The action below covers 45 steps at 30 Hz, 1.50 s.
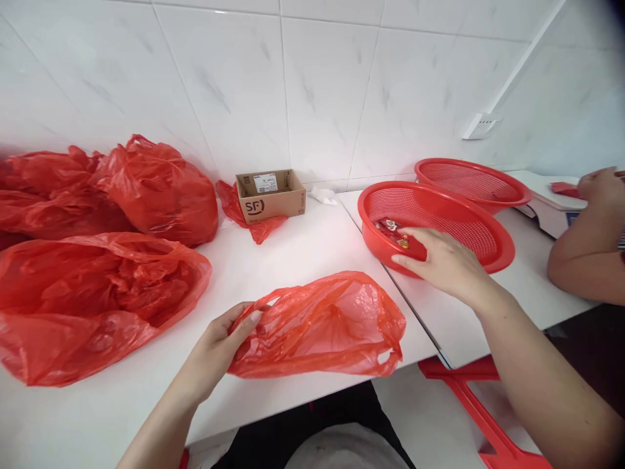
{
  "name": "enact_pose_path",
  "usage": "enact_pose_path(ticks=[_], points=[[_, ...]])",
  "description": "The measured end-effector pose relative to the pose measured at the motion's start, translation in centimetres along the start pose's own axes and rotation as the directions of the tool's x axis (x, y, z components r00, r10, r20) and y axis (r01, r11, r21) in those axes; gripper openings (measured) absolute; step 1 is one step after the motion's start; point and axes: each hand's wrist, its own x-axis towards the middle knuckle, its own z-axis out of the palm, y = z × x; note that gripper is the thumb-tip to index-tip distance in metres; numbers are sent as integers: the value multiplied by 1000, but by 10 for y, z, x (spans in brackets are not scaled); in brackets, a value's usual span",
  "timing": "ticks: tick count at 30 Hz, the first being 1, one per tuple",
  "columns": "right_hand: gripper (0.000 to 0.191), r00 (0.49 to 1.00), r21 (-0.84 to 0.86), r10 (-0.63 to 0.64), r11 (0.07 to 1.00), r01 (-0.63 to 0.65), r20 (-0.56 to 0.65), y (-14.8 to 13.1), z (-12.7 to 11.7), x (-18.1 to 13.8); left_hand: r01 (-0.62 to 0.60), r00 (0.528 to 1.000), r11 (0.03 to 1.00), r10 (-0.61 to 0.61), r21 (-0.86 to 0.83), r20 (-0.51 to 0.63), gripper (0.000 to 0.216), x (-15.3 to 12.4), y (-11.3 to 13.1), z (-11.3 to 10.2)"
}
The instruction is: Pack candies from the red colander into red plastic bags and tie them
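Observation:
My left hand (219, 345) grips the left end of a thin red plastic bag (317, 332), its thumb on top. The bag lies loosely spread on the white table, its mouth toward the right. My right hand (444, 260) reaches over the near rim of a red plastic colander (439, 202), thumb and fingers apart. By its fingertips, inside the colander, are small dark red printed packets (388, 225). Part of the packets and some fingers are hidden by the hand and rim.
Bulging red bags (156, 189) crowd the left, with an open red bag (97, 299) before them. A cardboard box (273, 205) stands at the wall on red plastic. At right are another colander (469, 172), a white scale (551, 205) and another person's arm (581, 254).

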Motion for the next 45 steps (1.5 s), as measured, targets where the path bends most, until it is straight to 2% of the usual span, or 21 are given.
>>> enact_pose_path(ticks=[2, 3, 5, 7, 8, 10, 12, 14, 16, 18, 21, 25, 29, 32, 34, 36, 38, 40, 41, 42, 45], points=[[50, 983, -154, 82, 986, -56, 165, 12, 0, -1, 46, 999, 994, -46, -97, -2, 49, -6, -1, 5], [46, 975, -186, 95, 981, -57, 201, 14, 1, -2, 57, 998, 990, -59, -129, -11, 50, -9, -1, 8], [39, 980, -182, 82, 982, -48, 180, 10, 1, -7, 57, 997, 985, -63, -166, -36, 51, -13, -1, 13], [42, 981, -67, 15, 998, -2, 192, -1, -3, -10, 38, 997, 987, -47, -154, -59, 50, -15, -2, 17], [47, 968, 41, -50, 998, 41, 245, -6, -6, -9, 29, 997, 991, -38, -133, -68, 49, -15, -3, 17], [53, 903, 301, -215, 948, 101, 372, -10, -14, 0, 24, 995, 998, -30, -61, -100, 47, -14, -6, 14], [51, 866, 450, -292, 888, 89, 406, -6, -18, 17, 29, 985, 999, -27, 12, -169, 46, -15, -10, 9], [45, 905, 391, -216, 918, 60, 367, 4, -14, 37, 32, 971, 998, -17, 61, -240, 43, -16, -15, 4], [44, 925, 203, -152, 976, 84, 347, 15, -2, 52, 26, 963, 995, 1, 96, -269, 42, -18, -20, 2], [52, 892, 33, -170, 984, 172, 418, 21, 12, 60, 22, 967, 993, 10, 120, -254, 43, -20, -24, 3], [72, 815, -42, -263, 943, 331, 517, 20, 30, 57, 17, 973, 994, 9, 108, -229, 43, -22, -26, 9], [53, 796, -126, -305, 896, 426, 523, 14, 35, 52, 9, 973, 999, -1, 36, -233, 41, -24, -22, 18], [45, 799, -31, -205, 963, 268, 566, 23, 29, 61, 16, 965, 1000, -10, 20, -263, 46, -28, -18, 23], [47, 851, 264, -201, 962, 77, 486, 23, 10, 64, 3, 957, 999, 7, 35, -289, 45, -33, -17, 22], [47, 885, 518, -242, 855, 1, 397, 10, -9, 55, 5, 953, 1000, -2, 10, -303, 45, -35, -18, 21], [44, 892, 712, -320, 702, -4, 320, -14, -27, 35, 23, 950, 998, -38, -51, -309, 46, -34, -20, 21], [41, 840, 785, -451, 617, 50, 300, -44, -34, 9, 36, 947, 990, -78, -138, -311, 46, -33, -22, 24], [43, 760, 772, -567, 620, 140, 318, -71, -24, -16, 32, 947, 958, -120, -285, -297, 47, -31, -25, 28], [46, 748, 733, -577, 655, 184, 328, -82, -13, -26, 37, 952, 926, -147, -375, -269, 47, -31, -26, 30], [49, 746, 668, -572, 705, 237, 340, -89, 1, -34, 50, 957, 883, -176, -467, -232, 45, -32, -28, 31], [51, 791, 455, -553, 793, 405, 260, -98, 48, -42, 94, 969, 740, -222, -666, -109, 33, -35, -33, 31]])
